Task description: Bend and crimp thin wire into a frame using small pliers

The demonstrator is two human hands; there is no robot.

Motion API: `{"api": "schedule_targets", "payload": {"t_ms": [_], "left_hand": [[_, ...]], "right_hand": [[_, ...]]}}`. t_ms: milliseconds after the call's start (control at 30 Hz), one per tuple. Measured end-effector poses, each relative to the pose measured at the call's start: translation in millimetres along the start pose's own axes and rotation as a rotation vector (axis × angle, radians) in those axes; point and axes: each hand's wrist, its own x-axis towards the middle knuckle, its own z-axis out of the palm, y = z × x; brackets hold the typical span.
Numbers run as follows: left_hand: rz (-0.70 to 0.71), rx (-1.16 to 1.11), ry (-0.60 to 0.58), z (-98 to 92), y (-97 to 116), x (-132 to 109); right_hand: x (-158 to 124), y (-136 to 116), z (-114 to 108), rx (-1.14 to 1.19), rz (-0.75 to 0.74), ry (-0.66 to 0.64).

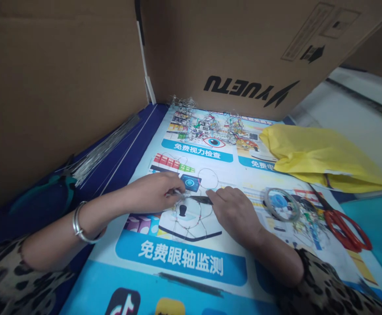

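Silvery wire with small beads [191, 226] lies in loops on the printed poster [92, 284], below and between the hands. Left hand [154, 191]: fingertips pinched together on a wire section. Right hand [233, 213]: fingers closed around a dark pointed tool [202, 199], tip directed at the left fingertips. Red-handled scissors [346, 232] lie farther right, beyond a clear ring-shaped roll [296, 212].
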Motion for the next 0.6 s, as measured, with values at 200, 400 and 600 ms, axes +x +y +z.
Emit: {"api": "schedule_targets", "payload": {"t_ms": [200, 400, 600], "left_hand": [[0.034, -0.109, 0.049, 0.7, 3.3, 1.7], [0.055, -0.098, 0.112, 6.5, 6.4, 2.9], [0.068, -0.067, 0.146, 7.6, 7.7, 2.2]], "right_hand": [[0.3, -0.5, -1.1, -0.003, 0.006, -0.005], [0.4, -0.5, -0.3, -0.005, 0.008, -0.022], [0.9, -0.5, 1.2, 0.007, 0.011, -0.013]]}}
